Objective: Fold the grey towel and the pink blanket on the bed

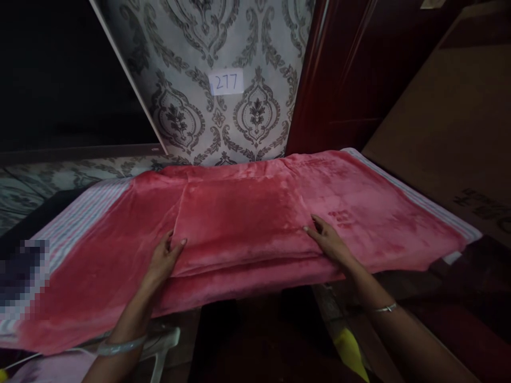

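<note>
A pink-red plush blanket (247, 213) lies spread across a surface, with a folded layer on top in the middle. My left hand (163, 258) grips the left edge of that folded layer, thumb on top and fingers tucked under. My right hand (329, 242) rests on the folded layer's right edge with fingers stretched fairly flat. Each wrist bears a bangle.
A striped cloth (75, 221) lies under the blanket and shows at both ends. Behind stands a patterned grey panel with a "277" label (225, 82). A dark red wooden door (351, 80) is at right, a brown cardboard box (451, 127) beside it. A yellow object (351, 351) sits below.
</note>
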The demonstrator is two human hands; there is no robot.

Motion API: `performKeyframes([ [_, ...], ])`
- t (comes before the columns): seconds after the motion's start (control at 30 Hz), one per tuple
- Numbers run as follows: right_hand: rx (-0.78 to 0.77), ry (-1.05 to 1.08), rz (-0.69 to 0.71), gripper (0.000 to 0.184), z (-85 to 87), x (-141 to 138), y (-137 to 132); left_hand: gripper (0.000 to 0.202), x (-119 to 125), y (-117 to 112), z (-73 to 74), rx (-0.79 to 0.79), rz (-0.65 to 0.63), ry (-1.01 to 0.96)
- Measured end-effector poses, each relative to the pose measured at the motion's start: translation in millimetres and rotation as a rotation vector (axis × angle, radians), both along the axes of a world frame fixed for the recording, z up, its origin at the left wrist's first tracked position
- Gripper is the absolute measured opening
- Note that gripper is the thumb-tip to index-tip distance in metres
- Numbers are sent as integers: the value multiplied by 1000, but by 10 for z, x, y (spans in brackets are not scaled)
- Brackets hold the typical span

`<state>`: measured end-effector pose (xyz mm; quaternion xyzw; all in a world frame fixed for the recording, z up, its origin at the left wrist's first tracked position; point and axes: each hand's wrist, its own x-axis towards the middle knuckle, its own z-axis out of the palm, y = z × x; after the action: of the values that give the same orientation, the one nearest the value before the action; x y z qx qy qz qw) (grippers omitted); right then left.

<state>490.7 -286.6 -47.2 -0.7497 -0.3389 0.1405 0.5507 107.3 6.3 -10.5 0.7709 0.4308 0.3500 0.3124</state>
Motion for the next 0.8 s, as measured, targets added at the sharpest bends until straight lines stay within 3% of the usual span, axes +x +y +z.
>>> performKeyframes([
  [0.1,-17,-171,-58,63,106,-4,-16,78,-11,2,76,127,36,94],
  [0.2,21,-503,-101,55,346,-165,57,62,167,-180,275,411,12,180],
  [0.27,18,-673,-47,51,508,-371,175,55,415,-401,394,522,-90,243],
  [0.37,-112,-806,99,52,642,-716,382,53,834,-753,462,552,-330,376],
  [0.43,-246,-853,157,51,640,-875,479,51,1026,-906,439,568,-427,462],
  [0.53,-392,-874,190,49,563,-945,519,49,1101,-957,349,566,-460,524],
  [0.8,-420,-900,219,50,380,-904,492,53,991,-873,144,539,-486,569],
])
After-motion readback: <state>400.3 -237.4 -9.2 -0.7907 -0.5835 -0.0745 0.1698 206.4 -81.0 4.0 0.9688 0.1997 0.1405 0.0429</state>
